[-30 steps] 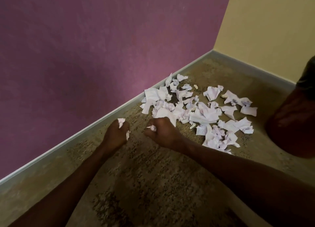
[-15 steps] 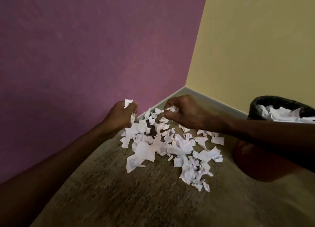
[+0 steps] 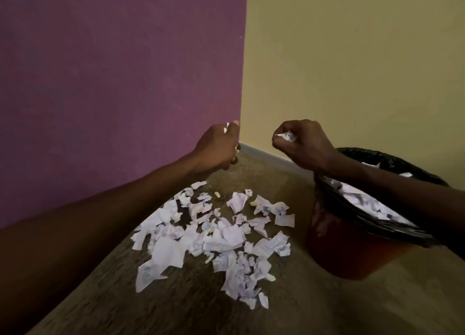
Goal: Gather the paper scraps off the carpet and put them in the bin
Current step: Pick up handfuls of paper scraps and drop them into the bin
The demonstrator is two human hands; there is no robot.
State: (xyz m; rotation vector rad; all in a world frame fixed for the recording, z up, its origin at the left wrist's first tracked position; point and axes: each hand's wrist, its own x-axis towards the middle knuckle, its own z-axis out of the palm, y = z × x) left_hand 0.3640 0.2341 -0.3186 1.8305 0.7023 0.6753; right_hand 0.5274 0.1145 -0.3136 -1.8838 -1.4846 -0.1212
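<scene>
A heap of white paper scraps (image 3: pixel 216 236) lies on the brown carpet near the room's corner. My left hand (image 3: pixel 219 146) is raised above the heap with its fingers curled round a few scraps; bits of white show at the top and side of the fist. My right hand (image 3: pixel 302 143) is also raised, left of the bin, and grips a crumpled scrap (image 3: pixel 285 136). The bin (image 3: pixel 352 254) is reddish-brown with a black liner (image 3: pixel 392 229) and stands at the right, holding several white scraps. My right forearm crosses over its rim.
A purple wall (image 3: pixel 120 83) rises on the left and a yellow wall (image 3: pixel 352 70) on the right, meeting behind the hands. A grey skirting strip (image 3: pixel 266 153) runs along the yellow wall's foot. Carpet (image 3: pixel 176 307) extends toward me.
Both hands rose from the carpet with scraps in them and moved right toward the bin. The view tilted up, and the bin came into sight at the right.
</scene>
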